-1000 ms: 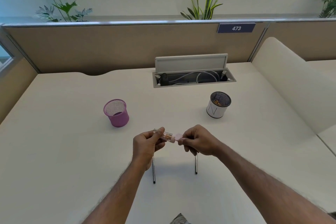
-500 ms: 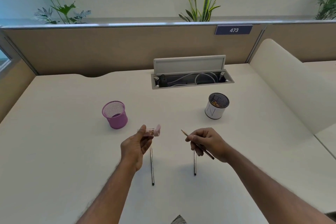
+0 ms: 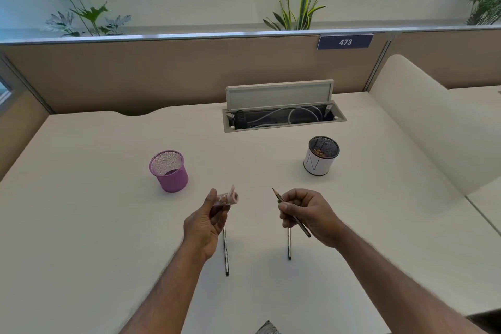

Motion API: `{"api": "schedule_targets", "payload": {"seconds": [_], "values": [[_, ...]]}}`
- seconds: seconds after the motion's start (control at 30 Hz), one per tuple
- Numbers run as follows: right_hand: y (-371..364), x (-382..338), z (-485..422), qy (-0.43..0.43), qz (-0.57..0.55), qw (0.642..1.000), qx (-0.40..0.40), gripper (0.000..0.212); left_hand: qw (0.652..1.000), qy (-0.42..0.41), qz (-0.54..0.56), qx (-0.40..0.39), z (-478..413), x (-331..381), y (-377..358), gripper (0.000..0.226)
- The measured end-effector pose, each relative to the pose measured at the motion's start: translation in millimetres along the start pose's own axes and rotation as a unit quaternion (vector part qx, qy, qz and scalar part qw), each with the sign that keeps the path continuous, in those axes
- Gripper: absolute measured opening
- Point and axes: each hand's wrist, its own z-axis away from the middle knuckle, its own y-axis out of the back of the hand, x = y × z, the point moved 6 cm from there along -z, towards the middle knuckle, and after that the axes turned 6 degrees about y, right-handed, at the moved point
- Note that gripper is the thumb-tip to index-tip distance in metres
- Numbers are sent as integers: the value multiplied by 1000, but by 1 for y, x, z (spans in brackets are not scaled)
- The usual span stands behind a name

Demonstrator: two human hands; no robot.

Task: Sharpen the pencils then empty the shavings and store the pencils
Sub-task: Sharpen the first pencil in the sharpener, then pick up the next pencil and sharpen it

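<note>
My left hand (image 3: 207,221) holds a small clear sharpener with a pink cap (image 3: 229,198); shavings show inside it. My right hand (image 3: 307,214) grips a dark pencil (image 3: 279,198), its sharpened tip pointing up and to the left. The two hands are apart above the desk. Two more dark pencils lie on the desk: one pencil (image 3: 225,252) partly under my left hand, the other pencil (image 3: 289,245) below my right hand. A purple mesh cup (image 3: 169,171) stands to the left. A white cup marked N (image 3: 320,156) with a dark mesh inside and shavings stands to the right.
An open cable tray (image 3: 282,116) with white cables is set into the white desk (image 3: 95,225) behind the cups. A beige partition (image 3: 162,70) closes off the back. A cream curved divider (image 3: 428,127) runs along the right side.
My right hand has pulled the pencil out of the sharpener and moved right. My left hand has moved left with the sharpener. The pencil's sharpened tip now shows.
</note>
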Motion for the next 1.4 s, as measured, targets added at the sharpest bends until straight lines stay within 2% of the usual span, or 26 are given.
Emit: {"api": "schedule_targets", "payload": {"seconds": [0.3,0.57,0.7,0.87,1.27,1.4], "values": [[-4,0,-1,1,8,1000,1,14,1000,1,-11,-3,2,0,-2,20],[3,39,-10,-36,149,981,119,6,1000,3,-13,8,4,-2,4,20],[0,53,-14,-43,296,944,142,4,1000,4,-15,17,3,-3,9,21],[-18,66,-22,-59,423,898,104,8,1000,6,-18,22,4,-5,14,21],[-28,90,-24,-114,553,820,92,16,999,8,-23,43,5,-7,26,22],[-30,92,-24,-118,567,811,87,19,999,9,-20,50,6,-7,31,21]]}}
